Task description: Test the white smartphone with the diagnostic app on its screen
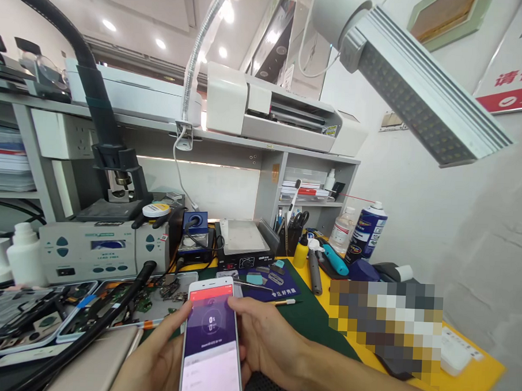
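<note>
A white smartphone [213, 355] is held upright at the bottom centre, its screen lit with a red bar, a purple dial reading 0 and a pale list below. My left hand [161, 352] grips its left edge, with the thumb along the side near the top. My right hand [272, 340] wraps the right edge, its thumb at the upper right corner and fingers curled behind. The fingers behind the phone are mostly hidden. Beyond it lies a dark blue mat [283, 286] with blades and small tools, on a green work mat [311, 319].
A soldering station [94, 251] and trays of phone parts [104, 304] stand at left, with a black hose [122, 299] crossing them. A heating plate [242, 238] is behind. Bottles, a spray can [367, 232] and a pen holder [290, 234] stand right. A lamp [421, 87] hangs overhead.
</note>
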### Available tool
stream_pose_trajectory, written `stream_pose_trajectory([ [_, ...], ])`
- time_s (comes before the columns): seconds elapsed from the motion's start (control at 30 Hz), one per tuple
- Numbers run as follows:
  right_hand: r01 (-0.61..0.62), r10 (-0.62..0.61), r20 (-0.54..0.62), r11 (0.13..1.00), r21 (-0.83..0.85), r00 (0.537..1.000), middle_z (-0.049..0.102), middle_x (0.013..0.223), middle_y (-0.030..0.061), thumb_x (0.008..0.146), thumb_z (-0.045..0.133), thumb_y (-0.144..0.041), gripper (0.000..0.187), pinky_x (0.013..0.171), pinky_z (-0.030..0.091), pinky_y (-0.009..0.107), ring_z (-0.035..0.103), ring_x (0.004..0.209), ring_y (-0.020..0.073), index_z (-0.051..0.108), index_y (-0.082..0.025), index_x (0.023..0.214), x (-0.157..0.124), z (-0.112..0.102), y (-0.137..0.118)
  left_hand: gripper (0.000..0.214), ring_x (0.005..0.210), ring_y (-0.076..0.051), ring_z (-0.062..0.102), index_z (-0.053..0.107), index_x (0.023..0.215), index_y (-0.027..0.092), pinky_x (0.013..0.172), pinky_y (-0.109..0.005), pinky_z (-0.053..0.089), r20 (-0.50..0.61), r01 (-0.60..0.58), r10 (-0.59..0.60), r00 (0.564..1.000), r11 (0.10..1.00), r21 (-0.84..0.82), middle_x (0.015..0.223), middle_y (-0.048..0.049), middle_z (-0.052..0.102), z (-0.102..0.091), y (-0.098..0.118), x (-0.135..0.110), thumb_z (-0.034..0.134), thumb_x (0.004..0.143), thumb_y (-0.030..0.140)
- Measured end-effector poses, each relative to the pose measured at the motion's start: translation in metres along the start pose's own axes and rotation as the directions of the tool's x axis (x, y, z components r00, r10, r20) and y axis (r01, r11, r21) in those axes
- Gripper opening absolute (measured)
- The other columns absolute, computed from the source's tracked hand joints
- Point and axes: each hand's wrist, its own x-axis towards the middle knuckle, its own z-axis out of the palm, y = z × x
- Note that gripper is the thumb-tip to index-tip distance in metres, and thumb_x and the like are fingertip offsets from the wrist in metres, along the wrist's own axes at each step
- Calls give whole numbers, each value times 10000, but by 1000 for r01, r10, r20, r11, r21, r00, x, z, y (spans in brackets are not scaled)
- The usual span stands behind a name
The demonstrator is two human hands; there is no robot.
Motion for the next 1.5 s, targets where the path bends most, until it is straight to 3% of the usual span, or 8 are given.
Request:
stream_pose_trajectory([
  [0.1, -21, 21, -28, 1000, -19, 999, 485, 718, -6, 861, 444, -604, 512, 544, 458, 264, 342, 557, 106, 607, -166, 1068, 1, 0, 0, 717, 1043, -401, 737, 548, 1403, -8, 913, -509, 546, -30, 13, -14, 999, 999, -36, 1067, -221, 803, -1, -1, 1, 514, 953, 549],
  [0.4, -21, 21, -32, 1000, -19, 999, 506, 732, 3, 865, 434, -603, 504, 544, 430, 251, 365, 567, 109, 601, -166, 1052, 2, 1, 2, 715, 1077, -431, 721, 576, 1399, 25, 933, -551, 542, 45, 65, -61, 997, 994, -85, 1113, -225, 791, -9, 1, 5, 549, 927, 561],
  [0.6, -20, 19, -33, 1000, -8, 999, 470, 709, -10, 863, 452, -594, 483, 550, 415, 246, 353, 568, 110, 605, -168, 1032, 1, 2, 1, 725, 1037, -419, 737, 544, 1399, -37, 924, -532, 544, -3, 41, -42, 999, 998, -51, 1098, -251, 787, -7, 0, 4, 538, 945, 528],
  [0.77, -33, 32, -47, 999, -12, 998, 473, 711, -14, 844, 473, -603, 485, 564, 401, 250, 347, 567, 106, 604, -171, 1022, 0, 3, 0, 735, 988, -394, 756, 526, 1444, 34, 891, -495, 554, 49, 37, -34, 998, 996, -78, 1110, -219, 794, -6, -1, 4, 561, 925, 554],
  [1.1, -34, 33, -48, 999, -11, 998, 478, 732, -10, 784, 528, -637, 539, 553, 387, 261, 338, 565, 106, 594, -158, 1023, 1, 2, 1, 688, 1029, -403, 738, 535, 1427, 27, 918, -524, 540, -24, 54, -56, 998, 997, -59, 1077, -219, 800, 1, 1, 2, 495, 959, 530],
  [1.5, -55, 55, -73, 998, -2, 996, 495, 738, -9, 795, 530, -622, 523, 557, 390, 259, 353, 564, 108, 596, -157, 1025, -1, 5, -2, 657, 1062, -409, 726, 555, 1430, 73, 922, -524, 546, 80, 65, -59, 995, 995, -73, 1116, -214, 791, -5, 1, 3, 585, 924, 489],
])
